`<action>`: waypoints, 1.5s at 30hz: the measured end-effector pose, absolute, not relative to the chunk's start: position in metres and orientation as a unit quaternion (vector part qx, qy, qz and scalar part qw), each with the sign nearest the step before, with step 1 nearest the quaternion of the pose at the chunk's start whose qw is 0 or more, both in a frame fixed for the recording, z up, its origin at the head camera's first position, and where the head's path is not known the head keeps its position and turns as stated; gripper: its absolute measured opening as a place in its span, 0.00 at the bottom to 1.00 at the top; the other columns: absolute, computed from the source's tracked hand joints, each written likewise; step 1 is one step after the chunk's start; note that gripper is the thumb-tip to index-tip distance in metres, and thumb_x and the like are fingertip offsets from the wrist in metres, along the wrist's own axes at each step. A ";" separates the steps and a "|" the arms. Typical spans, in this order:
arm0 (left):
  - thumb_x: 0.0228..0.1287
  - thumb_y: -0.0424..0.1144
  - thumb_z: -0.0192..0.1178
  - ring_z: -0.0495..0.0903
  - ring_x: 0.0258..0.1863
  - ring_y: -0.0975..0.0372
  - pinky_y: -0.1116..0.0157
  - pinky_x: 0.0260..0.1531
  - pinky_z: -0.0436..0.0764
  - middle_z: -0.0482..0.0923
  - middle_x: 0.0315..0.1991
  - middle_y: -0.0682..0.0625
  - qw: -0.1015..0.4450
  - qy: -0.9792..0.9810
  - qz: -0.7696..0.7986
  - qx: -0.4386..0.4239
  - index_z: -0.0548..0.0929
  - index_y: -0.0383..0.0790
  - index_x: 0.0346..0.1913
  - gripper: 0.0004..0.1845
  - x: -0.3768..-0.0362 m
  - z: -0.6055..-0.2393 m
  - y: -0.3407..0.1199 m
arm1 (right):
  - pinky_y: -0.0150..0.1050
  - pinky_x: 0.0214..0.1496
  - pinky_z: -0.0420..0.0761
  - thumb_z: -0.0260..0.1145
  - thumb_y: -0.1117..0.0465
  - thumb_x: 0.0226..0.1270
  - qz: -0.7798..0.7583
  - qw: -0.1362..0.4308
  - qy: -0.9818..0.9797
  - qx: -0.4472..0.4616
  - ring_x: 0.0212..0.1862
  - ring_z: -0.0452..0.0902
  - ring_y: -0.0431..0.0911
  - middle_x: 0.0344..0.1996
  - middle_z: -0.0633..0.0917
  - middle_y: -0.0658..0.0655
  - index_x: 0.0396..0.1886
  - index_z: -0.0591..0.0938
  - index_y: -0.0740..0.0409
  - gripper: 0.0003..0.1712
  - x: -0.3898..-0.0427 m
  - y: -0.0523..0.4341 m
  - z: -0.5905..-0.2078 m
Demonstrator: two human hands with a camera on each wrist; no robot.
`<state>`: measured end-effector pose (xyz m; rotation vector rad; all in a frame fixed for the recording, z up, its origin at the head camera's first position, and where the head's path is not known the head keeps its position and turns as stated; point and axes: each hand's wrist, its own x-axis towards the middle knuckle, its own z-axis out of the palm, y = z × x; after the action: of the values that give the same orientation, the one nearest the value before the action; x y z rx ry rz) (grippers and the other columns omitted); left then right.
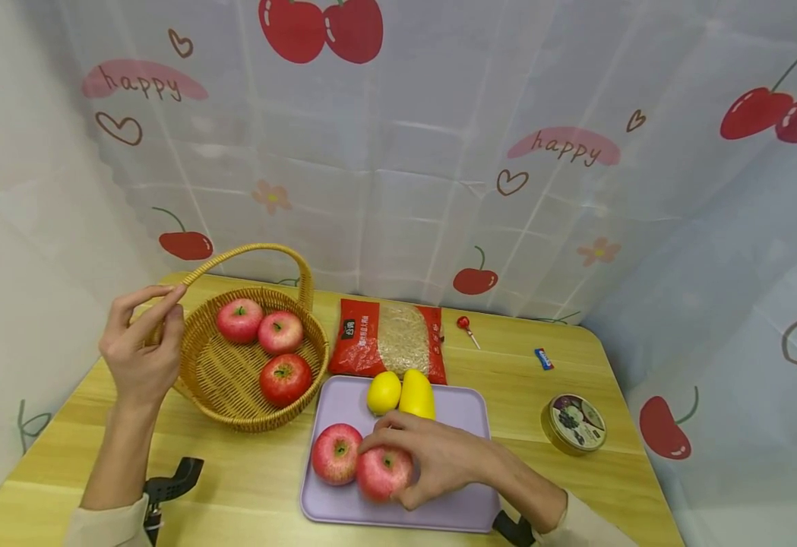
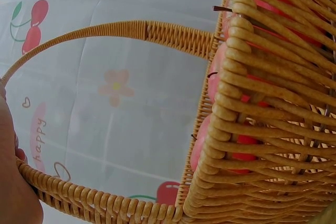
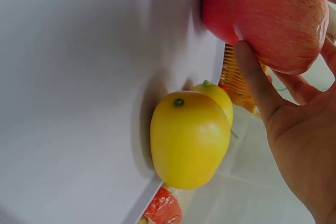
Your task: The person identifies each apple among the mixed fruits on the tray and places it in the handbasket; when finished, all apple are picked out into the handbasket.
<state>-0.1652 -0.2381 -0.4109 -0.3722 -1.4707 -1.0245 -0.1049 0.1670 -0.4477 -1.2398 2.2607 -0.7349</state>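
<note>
My left hand (image 1: 143,346) pinches the handle (image 1: 248,249) of a wicker basket (image 1: 220,410) at its left side. Inside the basket lie three red apples, the nearest one (image 1: 286,380) darker than the others. Over a lilac tray (image 1: 398,518), my right hand (image 1: 432,456) grips a red apple (image 3: 283,22) between thumb and fingers. Another apple (image 1: 336,453) sits on the tray just left of it. Behind the right hand, a yellow mango (image 1: 417,393) and a smaller, rounder yellow fruit (image 1: 384,393) lie side by side on the tray.
Behind the tray lies a red bag (image 1: 357,342) with a clear window showing pale contents. Further right on the wooden table (image 1: 507,410) are a red lollipop (image 1: 463,323), a small blue wrapped sweet (image 1: 544,358) and a round tin (image 1: 574,424). A printed curtain (image 1: 405,190) hangs behind.
</note>
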 end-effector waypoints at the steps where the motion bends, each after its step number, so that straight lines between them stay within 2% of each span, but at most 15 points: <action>1: 0.64 0.30 0.63 0.82 0.42 0.61 0.74 0.45 0.76 0.84 0.40 0.35 0.610 -0.637 -0.444 -0.161 0.91 0.30 0.37 0.08 -0.165 -0.411 -0.238 | 0.33 0.56 0.77 0.75 0.50 0.51 -0.269 0.226 0.821 -0.451 0.55 0.71 0.34 0.59 0.71 0.38 0.66 0.70 0.19 0.42 -0.106 0.167 -0.447; 24: 0.64 0.31 0.63 0.83 0.42 0.58 0.73 0.46 0.77 0.84 0.39 0.35 0.614 -0.634 -0.441 -0.161 0.91 0.30 0.37 0.08 -0.164 -0.411 -0.236 | 0.32 0.56 0.78 0.73 0.49 0.52 -0.301 0.175 0.812 -0.468 0.56 0.70 0.33 0.57 0.71 0.36 0.66 0.71 0.23 0.40 -0.119 0.145 -0.441; 34: 0.64 0.31 0.63 0.82 0.42 0.62 0.75 0.43 0.75 0.84 0.40 0.36 0.612 -0.636 -0.441 -0.161 0.91 0.30 0.37 0.08 -0.164 -0.411 -0.237 | 0.32 0.55 0.78 0.72 0.47 0.52 -0.302 0.162 0.815 -0.467 0.55 0.70 0.34 0.57 0.70 0.37 0.66 0.71 0.23 0.39 -0.132 0.129 -0.440; 45: 0.64 0.31 0.63 0.82 0.42 0.61 0.76 0.42 0.74 0.84 0.40 0.35 0.613 -0.637 -0.439 -0.163 0.91 0.30 0.38 0.08 -0.164 -0.408 -0.236 | 0.34 0.56 0.78 0.73 0.44 0.54 -0.296 0.150 0.821 -0.464 0.55 0.71 0.34 0.58 0.69 0.38 0.66 0.71 0.22 0.39 -0.143 0.111 -0.438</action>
<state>-0.1642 -0.2360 -0.4084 -0.3760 -1.4685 -1.0121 -0.1429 0.1108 -0.4375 -1.3332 2.3602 -0.8495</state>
